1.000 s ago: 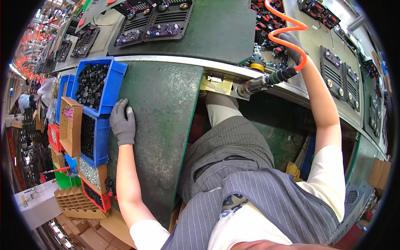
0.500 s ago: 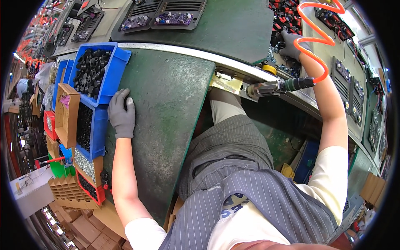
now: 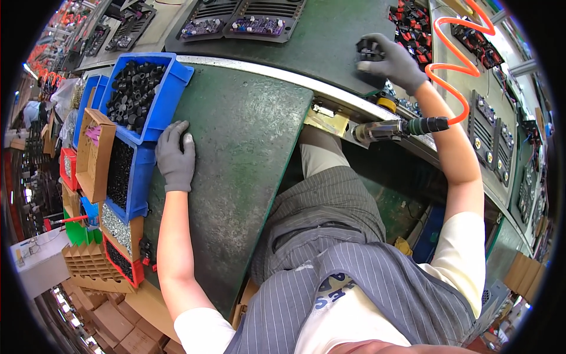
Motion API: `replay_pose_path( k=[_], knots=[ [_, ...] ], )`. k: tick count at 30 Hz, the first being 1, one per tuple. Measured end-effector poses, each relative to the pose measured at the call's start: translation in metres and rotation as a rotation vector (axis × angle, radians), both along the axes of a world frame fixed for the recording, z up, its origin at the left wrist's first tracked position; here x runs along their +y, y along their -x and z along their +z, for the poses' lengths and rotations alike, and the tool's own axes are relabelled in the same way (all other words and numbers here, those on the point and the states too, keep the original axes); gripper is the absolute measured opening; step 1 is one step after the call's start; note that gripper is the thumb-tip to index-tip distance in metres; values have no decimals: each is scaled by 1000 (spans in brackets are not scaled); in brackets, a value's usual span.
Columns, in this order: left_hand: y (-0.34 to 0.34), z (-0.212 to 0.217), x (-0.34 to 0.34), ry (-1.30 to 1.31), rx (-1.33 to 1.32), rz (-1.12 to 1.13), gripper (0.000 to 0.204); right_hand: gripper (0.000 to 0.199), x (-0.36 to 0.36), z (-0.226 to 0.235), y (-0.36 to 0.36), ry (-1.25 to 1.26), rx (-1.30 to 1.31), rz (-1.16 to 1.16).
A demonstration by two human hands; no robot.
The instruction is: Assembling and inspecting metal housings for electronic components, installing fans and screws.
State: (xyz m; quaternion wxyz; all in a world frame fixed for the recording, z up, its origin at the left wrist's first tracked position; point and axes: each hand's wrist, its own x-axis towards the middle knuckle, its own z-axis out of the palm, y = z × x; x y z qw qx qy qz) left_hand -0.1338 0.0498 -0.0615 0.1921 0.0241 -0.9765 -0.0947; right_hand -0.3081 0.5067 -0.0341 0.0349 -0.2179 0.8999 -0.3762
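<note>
My right hand (image 3: 396, 64), in a grey glove, is raised over the far green worktop. Its thumb and fingers are closed round a small black plastic part (image 3: 369, 50), whose exact kind I cannot make out. Behind that hand lies a heap of black and red parts (image 3: 411, 26). My left hand (image 3: 175, 159), gloved too, lies on the near green mat (image 3: 236, 127) with its fingers stretched out and nothing in them. It is beside two blue bins: one holds black caps (image 3: 134, 94), the other small black pieces (image 3: 119, 171).
A power screwdriver (image 3: 395, 128) on a coiled orange hose (image 3: 451, 71) lies along the bench edge. Black housings with purple circuit boards (image 3: 256, 25) sit at the far side. A cardboard box (image 3: 94, 162) and a tray of screws (image 3: 118, 227) stand at the left.
My right hand has lifted from the parts heap and moved left over the worktop, now with the black part in it. My left hand has stayed almost in place.
</note>
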Motion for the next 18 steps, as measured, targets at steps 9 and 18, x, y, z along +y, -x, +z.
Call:
replay_pose_path(
  k=[9, 18],
  knots=[
    [-2, 3, 1, -31, 9, -21, 27, 67, 58, 12, -36, -288, -3, -227],
    [-1, 3, 3, -32, 25, -9, 27, 21, 168, -23, -100, -1012, 112, -724]
  ],
)
